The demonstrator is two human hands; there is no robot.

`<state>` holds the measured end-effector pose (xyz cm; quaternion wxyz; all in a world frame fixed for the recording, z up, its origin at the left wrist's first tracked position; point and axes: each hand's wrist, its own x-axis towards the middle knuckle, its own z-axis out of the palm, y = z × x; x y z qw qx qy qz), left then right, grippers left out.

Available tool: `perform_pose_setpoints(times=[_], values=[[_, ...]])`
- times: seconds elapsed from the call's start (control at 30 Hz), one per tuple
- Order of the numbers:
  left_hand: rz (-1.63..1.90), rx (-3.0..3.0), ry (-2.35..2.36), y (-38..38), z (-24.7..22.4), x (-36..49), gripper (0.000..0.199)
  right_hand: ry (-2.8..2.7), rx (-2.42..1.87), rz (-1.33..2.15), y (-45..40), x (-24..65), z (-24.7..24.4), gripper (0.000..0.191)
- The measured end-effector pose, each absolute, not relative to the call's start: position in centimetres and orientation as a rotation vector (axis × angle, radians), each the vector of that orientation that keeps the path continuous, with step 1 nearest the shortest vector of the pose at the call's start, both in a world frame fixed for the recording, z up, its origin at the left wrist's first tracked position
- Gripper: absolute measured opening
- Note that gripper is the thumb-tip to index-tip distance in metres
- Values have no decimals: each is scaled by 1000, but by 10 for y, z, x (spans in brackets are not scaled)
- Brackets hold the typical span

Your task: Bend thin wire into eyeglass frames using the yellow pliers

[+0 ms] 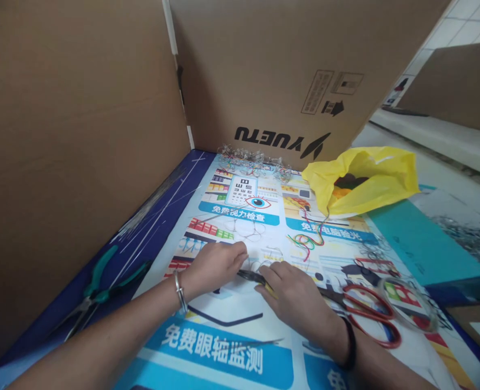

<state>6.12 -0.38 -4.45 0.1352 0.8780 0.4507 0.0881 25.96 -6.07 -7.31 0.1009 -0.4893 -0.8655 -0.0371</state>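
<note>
Pliers with dark jaws (251, 276) and yellow handles are held in my right hand (292, 295), whose fingers are wrapped round them. The jaws point left, toward my left hand (219, 262). That hand is closed, fingertips pinched near the jaw tips; what it grips is too small to make out. Thin wire loops (250, 230) lie on the printed sheet just beyond both hands. Red-handled scissors (372, 311) rest to the right of my right hand, partly behind the wrist, beside a coil of clear wire (410, 303).
Teal-handled pliers (97, 281) and thin straight wires (142, 216) lie at left. Cardboard walls (264, 70) stand left and behind. Tangled wire pieces (256, 158) line the back. A yellow bag (386, 179), coloured cords (308, 238) and a teal board (434, 238) are at right.
</note>
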Motion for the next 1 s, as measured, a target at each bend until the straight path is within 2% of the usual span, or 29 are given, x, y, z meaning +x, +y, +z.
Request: perform_pose_setpoints(times=[0.37, 0.47, 0.57, 0.67, 1.0], values=[[31, 2417, 1284, 12, -27, 40, 29, -2566, -1474, -125, -62, 259, -75, 21], [-59, 2432, 1260, 25, -13, 19, 24, -2566, -1459, -129, -63, 260, -75, 22], [-148, 2462, 1433, 39, -6, -5, 20, -2565, -1444, -141, -63, 259, -75, 22], [-255, 2519, 1569, 49, -8, -21, 17, -2573, -1435, -132, -62, 259, -75, 22], [-476, 2561, 1590, 48, -14, -18, 22, -2592, -1444, -122, -61, 258, -76, 24]])
